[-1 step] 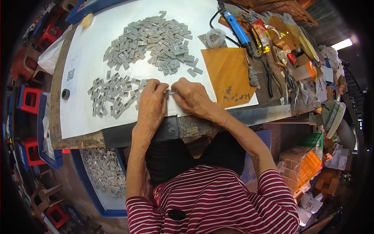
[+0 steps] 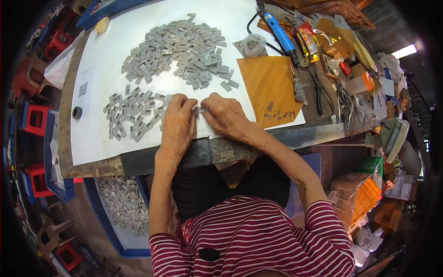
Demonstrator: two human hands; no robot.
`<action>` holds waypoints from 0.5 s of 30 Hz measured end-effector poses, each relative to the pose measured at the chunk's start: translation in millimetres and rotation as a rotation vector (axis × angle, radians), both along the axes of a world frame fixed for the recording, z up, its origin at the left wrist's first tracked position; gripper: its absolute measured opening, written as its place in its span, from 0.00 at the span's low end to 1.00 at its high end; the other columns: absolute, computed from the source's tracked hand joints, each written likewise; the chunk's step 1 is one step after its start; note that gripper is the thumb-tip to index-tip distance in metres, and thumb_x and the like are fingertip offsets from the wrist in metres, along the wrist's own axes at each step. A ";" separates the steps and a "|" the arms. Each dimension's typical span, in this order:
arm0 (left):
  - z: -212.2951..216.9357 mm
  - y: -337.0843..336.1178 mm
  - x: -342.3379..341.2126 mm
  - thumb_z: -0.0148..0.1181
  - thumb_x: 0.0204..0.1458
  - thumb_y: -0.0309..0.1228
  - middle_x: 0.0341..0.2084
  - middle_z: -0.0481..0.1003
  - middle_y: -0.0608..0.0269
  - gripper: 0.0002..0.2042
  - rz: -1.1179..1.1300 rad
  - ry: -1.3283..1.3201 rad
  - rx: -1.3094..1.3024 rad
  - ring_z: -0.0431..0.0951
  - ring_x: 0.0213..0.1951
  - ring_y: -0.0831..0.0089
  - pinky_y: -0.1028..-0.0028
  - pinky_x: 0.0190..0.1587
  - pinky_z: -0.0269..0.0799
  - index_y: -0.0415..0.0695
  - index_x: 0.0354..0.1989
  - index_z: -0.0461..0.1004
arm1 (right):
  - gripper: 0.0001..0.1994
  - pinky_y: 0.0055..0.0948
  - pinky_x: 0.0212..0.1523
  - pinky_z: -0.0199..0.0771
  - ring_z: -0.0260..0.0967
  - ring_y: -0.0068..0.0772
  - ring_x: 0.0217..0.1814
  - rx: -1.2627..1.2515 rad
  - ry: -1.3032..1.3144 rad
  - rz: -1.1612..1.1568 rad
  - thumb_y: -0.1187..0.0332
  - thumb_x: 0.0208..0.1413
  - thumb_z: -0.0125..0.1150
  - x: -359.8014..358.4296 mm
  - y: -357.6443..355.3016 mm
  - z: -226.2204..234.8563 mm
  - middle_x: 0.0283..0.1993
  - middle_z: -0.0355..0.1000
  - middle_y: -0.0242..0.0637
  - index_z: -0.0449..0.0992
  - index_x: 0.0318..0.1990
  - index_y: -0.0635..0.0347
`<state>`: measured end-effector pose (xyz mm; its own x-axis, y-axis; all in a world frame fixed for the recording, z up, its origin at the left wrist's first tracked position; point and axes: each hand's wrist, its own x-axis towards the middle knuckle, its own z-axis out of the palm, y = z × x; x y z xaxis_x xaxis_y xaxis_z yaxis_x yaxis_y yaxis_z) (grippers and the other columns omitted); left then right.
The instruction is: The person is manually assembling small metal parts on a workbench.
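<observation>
Near the front edge of the white-covered table, my left hand [image 2: 179, 119] and my right hand [image 2: 226, 115] face each other, fingers closed in a pinch. Between their fingertips shows a bit of a small grey metal piece [image 2: 200, 110]; the fingers hide most of it. Left of my hands lies a loose spread of small grey rectangular pieces [image 2: 134, 111], many with a dark patch. Beyond them rises a larger heap of similar grey pieces [image 2: 184, 48]. To the right, a brown sheet [image 2: 267, 85] carries several tiny dark parts [image 2: 279, 115].
A blue electric screwdriver [image 2: 282, 37], a clear bag of small parts [image 2: 254, 45] and black-handled pliers [image 2: 321, 94] lie at the right. A dark ring-shaped roll [image 2: 77, 112] sits at the left edge. Below the table stands a blue tray [image 2: 108, 231] of grey pieces.
</observation>
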<state>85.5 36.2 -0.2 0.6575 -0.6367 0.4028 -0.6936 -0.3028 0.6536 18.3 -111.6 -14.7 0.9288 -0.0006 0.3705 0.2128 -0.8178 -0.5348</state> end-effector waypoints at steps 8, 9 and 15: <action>1.7 -0.4 2.5 0.55 0.43 0.18 0.31 0.66 0.52 0.09 0.015 0.021 0.030 0.69 0.34 0.55 0.64 0.36 0.66 0.36 0.35 0.71 | 0.09 0.38 0.29 0.68 0.67 0.48 0.29 0.083 0.001 -0.002 0.73 0.47 0.55 1.3 0.6 0.4 0.30 0.67 0.44 0.70 0.37 0.65; 1.6 -1.9 1.9 0.55 0.42 0.18 0.31 0.66 0.52 0.09 0.012 0.013 0.035 0.69 0.34 0.55 0.64 0.37 0.66 0.36 0.35 0.71 | 0.09 0.37 0.29 0.68 0.67 0.47 0.28 0.121 -0.011 -0.016 0.73 0.48 0.54 1.3 -4.6 0.5 0.30 0.67 0.45 0.70 0.37 0.65; 2.6 -6.8 -1.3 0.55 0.41 0.16 0.31 0.67 0.52 0.10 0.005 0.012 0.019 0.69 0.35 0.56 0.64 0.38 0.66 0.35 0.34 0.71 | 0.08 0.41 0.33 0.69 0.68 0.51 0.32 0.125 -0.092 -0.284 0.74 0.46 0.50 7.0 -36.8 5.0 0.32 0.68 0.50 0.69 0.34 0.67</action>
<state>84.2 29.4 2.4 0.6653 -0.6408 0.3831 -0.6845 -0.3186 0.6558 25.3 -148.4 -9.7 0.8476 -0.3061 0.4335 0.0376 -0.7803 -0.6243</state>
